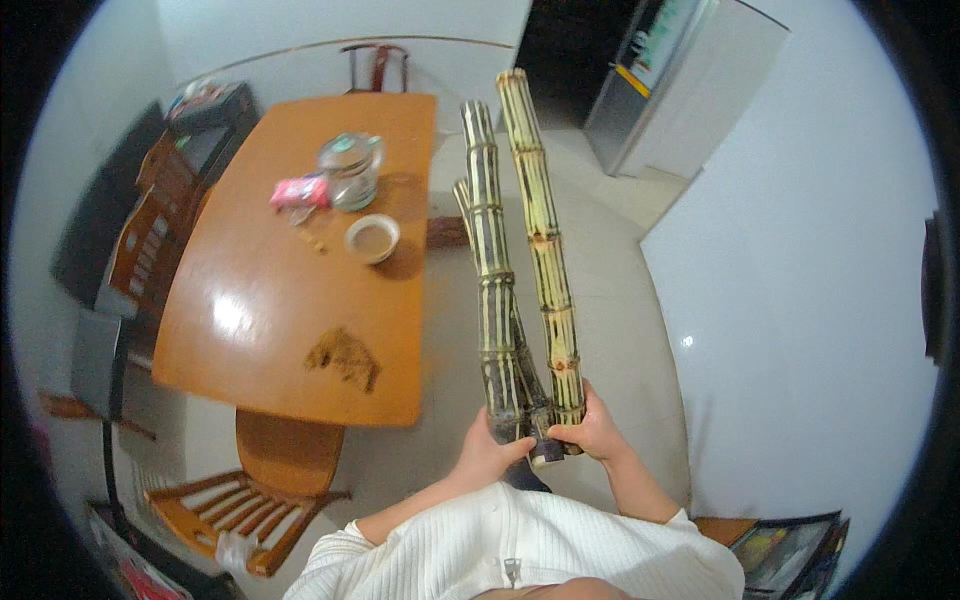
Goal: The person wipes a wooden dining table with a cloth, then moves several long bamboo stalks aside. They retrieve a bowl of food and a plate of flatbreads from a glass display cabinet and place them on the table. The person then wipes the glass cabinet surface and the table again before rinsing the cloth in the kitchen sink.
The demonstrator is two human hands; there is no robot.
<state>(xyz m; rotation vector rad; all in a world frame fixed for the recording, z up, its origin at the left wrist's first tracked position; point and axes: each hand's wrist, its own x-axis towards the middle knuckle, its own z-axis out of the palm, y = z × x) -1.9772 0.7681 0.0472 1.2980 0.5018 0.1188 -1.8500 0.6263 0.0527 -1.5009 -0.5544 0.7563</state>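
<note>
Several pieces of sugarcane, striped dark and yellow-green, are bundled in front of me with their lower ends close to my white top. My left hand [491, 454] is closed around the lower end of the dark left stalk [496, 322], its thumb across the front. Around the base of the lighter right stalk [546, 262], my right hand [595, 429] is wrapped. Between them a darker stalk [545, 442] slants up behind the left one. The upper ends spread apart over the floor, pointing away from me. The fingers behind the stalks are hidden.
On my left is a wooden table [247, 300] with a glass pitcher [350, 176], a pink packet [300, 193], a bowl of brownish liquid [373, 238] and a brown patch. Wooden chairs [240, 510] stand around it. A white wall [795, 300] rises on my right; a refrigerator [675, 82] stands ahead.
</note>
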